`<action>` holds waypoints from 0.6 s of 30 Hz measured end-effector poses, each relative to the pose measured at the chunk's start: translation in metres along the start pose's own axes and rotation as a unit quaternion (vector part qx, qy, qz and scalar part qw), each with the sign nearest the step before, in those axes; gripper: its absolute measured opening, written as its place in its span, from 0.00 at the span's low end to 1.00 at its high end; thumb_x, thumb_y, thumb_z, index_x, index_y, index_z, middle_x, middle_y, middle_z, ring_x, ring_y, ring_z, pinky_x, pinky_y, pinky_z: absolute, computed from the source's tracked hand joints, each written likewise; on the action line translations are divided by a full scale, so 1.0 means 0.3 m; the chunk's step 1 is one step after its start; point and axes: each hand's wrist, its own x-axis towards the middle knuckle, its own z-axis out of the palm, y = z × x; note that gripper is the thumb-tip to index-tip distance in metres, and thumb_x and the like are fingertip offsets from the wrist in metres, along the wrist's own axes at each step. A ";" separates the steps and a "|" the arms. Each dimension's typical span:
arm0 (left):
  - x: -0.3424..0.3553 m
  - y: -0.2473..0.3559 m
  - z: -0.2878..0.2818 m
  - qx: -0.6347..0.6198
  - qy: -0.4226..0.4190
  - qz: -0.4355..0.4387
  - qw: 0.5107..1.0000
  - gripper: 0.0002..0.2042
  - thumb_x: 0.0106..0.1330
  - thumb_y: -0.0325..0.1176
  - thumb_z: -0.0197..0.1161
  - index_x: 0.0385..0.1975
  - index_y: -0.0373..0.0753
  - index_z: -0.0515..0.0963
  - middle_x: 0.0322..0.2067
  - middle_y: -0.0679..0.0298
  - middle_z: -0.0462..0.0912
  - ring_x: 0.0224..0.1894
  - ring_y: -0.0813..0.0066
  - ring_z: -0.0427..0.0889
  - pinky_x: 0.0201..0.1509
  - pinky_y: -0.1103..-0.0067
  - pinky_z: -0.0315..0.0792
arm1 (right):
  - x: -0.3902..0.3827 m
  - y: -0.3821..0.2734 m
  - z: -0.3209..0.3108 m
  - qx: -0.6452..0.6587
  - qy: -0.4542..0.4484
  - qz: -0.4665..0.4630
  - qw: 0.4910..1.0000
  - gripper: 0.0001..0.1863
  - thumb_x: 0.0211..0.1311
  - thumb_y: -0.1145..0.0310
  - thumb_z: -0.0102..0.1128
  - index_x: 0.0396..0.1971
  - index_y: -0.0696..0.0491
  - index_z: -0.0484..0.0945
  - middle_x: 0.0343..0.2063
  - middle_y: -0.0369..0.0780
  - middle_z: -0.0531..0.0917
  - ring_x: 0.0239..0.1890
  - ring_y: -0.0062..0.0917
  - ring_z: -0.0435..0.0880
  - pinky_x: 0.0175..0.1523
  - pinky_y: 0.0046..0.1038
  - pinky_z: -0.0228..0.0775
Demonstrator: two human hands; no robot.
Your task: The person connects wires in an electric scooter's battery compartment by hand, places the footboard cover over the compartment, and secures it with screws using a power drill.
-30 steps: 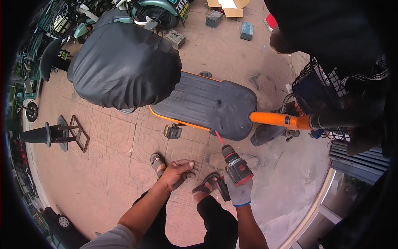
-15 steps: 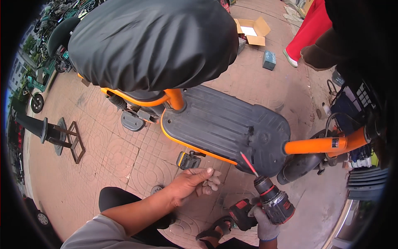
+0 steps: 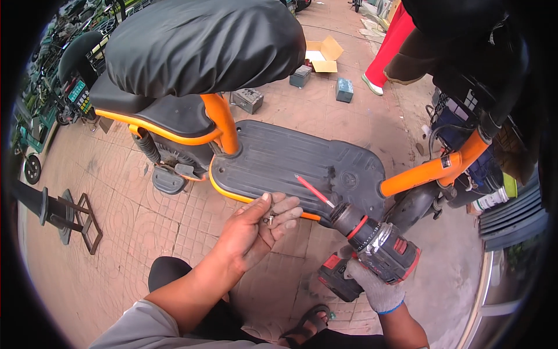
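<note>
My bare left hand [image 3: 251,230] is turned palm up over the near edge of a black footboard [image 3: 279,157] on an orange-framed electric scooter. Its dusty fingers are half curled around a few small metal screws [image 3: 269,220], whose exact number I cannot make out. In a light knitted glove, my right hand [image 3: 375,288] grips a black and red cordless drill [image 3: 381,244]. The drill's long red screwdriver bit [image 3: 314,189] points up and left over the footboard, near my left fingertips. Dark smudges mark the board beside the bit.
A black covered seat [image 3: 203,46] rises above the board at the back left. Grey battery blocks [image 3: 248,100] and an open carton [image 3: 323,53] lie beyond. A person in red trousers [image 3: 387,49] stands far right. A metal stand [image 3: 87,224] is at left.
My left hand has risen toward the footboard and its fingers have uncurled, showing the screws. The drill has come up and left with my right hand. The view has shifted.
</note>
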 end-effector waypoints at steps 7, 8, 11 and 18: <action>-0.008 0.041 0.000 0.004 0.068 0.013 0.998 0.20 0.80 0.45 0.61 0.58 0.34 0.73 0.54 0.52 0.85 0.52 0.63 0.87 0.55 0.71 0.85 | -0.005 -0.007 0.050 -0.048 -0.055 -0.109 0.991 0.16 0.55 0.70 0.75 0.45 0.51 0.87 0.36 0.34 0.91 0.39 0.25 0.90 0.47 0.32 0.82; -0.002 0.036 -0.009 0.002 0.068 0.011 0.998 0.21 0.81 0.45 0.60 0.60 0.34 0.71 0.56 0.51 0.84 0.50 0.66 0.88 0.51 0.71 0.85 | -0.009 0.019 0.048 -0.020 -0.096 -0.082 0.992 0.18 0.61 0.67 0.77 0.51 0.50 0.86 0.42 0.35 0.91 0.44 0.27 0.91 0.51 0.34 0.82; -0.011 0.039 0.018 0.004 0.062 0.004 0.998 0.21 0.80 0.45 0.60 0.60 0.34 0.71 0.56 0.51 0.84 0.49 0.66 0.89 0.51 0.72 0.85 | 0.012 0.031 0.043 -0.007 -0.113 -0.049 0.992 0.17 0.60 0.69 0.77 0.49 0.52 0.86 0.41 0.35 0.91 0.44 0.25 0.90 0.51 0.33 0.82; -0.002 0.008 0.027 0.053 0.052 -0.010 0.997 0.19 0.78 0.47 0.63 0.55 0.36 0.76 0.51 0.54 0.86 0.48 0.67 0.90 0.44 0.78 0.85 | 0.013 0.044 0.048 0.061 -0.111 0.000 0.992 0.14 0.61 0.72 0.74 0.47 0.52 0.86 0.34 0.34 0.90 0.33 0.18 0.88 0.41 0.27 0.81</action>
